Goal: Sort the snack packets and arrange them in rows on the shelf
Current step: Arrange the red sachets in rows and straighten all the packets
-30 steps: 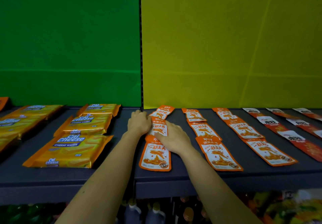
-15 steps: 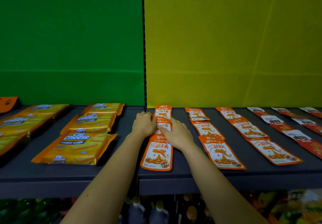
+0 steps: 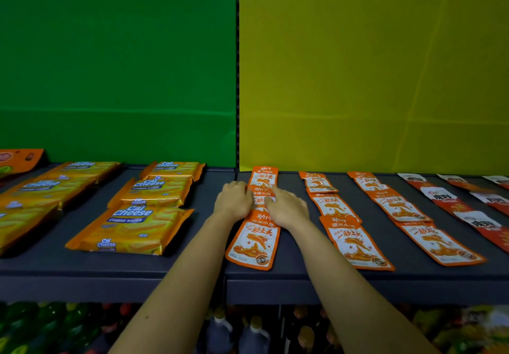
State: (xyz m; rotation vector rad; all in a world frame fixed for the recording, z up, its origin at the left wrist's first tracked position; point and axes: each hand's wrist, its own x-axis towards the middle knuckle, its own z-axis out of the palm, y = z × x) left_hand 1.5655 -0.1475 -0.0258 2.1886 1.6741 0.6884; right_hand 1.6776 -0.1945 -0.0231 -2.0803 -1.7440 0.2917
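Since a second ago the back sachet of the leftmost orange row has swung from a rightward tilt to lie straight, in line with the middle sachet and the front sachet; the hands have closed in on the middle one; the left hand sits with curled fingers against its left edge, though whether it pinches cannot be told; the right hand lies on its right edge with fingers fairly straight, gripping nothing. On the dark shelf, from the left: an orange carton, partly cut off; two rows of Cal Cheese wafer packs, three in the nearer row, the farther row cropped; three rows of orange sachets, three each, the second row and third row angled; then red-and-white sachets, three in the first row, the others cropped.
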